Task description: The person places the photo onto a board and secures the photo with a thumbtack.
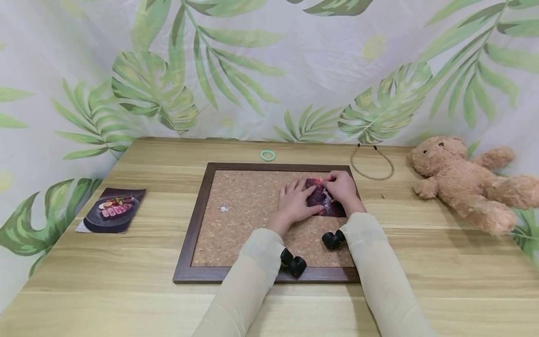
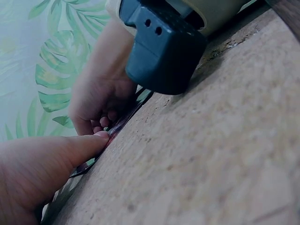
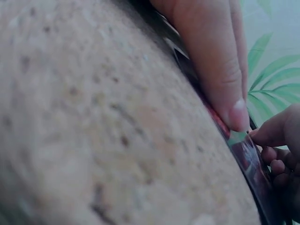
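A dark photo card [image 1: 330,206] with a reddish upper part lies on the cork board [image 1: 240,234], near its right side. My left hand [image 1: 293,202] rests on the card's left edge with fingers spread; its thumb [image 2: 86,149] touches the card. At the card's upper edge, my right hand [image 1: 340,186] has its fingers curled and its thumb and forefinger [image 3: 267,131] pinched together. A tiny dark point shows at those fingertips, like a small pin, mostly hidden. Small whitish bits [image 1: 223,209], possibly clear pins, lie on the board's left part.
A dark wooden frame [image 1: 195,224] edges the board. Left of it lies a food picture card [image 1: 113,211]. Beyond the board are a green ring [image 1: 267,155] and a thin chain-like band [image 1: 389,174]. A brown teddy bear [image 1: 459,182] lies at the right.
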`<state>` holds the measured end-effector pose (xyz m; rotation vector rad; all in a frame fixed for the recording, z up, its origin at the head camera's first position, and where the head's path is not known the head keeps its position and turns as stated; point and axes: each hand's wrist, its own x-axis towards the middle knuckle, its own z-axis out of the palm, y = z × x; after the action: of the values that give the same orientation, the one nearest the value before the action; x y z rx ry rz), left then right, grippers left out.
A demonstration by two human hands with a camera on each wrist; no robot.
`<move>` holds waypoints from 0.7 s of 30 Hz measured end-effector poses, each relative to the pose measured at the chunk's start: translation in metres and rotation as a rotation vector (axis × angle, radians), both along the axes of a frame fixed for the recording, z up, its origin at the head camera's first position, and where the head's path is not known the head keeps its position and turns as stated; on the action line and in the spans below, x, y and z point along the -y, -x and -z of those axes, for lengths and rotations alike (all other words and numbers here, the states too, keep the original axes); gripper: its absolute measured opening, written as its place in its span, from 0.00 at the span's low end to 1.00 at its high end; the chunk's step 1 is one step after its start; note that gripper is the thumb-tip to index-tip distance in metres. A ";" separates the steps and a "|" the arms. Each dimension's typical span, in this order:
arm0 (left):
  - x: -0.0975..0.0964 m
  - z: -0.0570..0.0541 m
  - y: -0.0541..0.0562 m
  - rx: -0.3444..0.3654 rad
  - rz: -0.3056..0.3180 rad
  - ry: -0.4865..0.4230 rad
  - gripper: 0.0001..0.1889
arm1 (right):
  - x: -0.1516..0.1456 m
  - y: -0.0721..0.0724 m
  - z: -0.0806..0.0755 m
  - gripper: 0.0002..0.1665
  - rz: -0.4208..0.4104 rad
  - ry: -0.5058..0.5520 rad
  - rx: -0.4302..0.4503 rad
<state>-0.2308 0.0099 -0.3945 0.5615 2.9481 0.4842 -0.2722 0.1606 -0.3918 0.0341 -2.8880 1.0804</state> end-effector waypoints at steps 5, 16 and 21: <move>0.000 0.000 0.001 -0.002 -0.005 -0.008 0.34 | 0.000 -0.001 -0.002 0.06 -0.022 -0.007 -0.008; 0.007 -0.014 0.007 0.080 -0.006 -0.117 0.35 | -0.011 0.002 -0.027 0.18 -0.196 0.087 0.101; 0.019 -0.025 0.008 0.154 0.004 -0.250 0.37 | -0.023 -0.002 -0.052 0.25 -0.278 0.145 0.192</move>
<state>-0.2387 -0.0090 -0.3698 0.5276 2.7585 0.8616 -0.2702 0.1833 -0.3397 0.3539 -3.0290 1.4082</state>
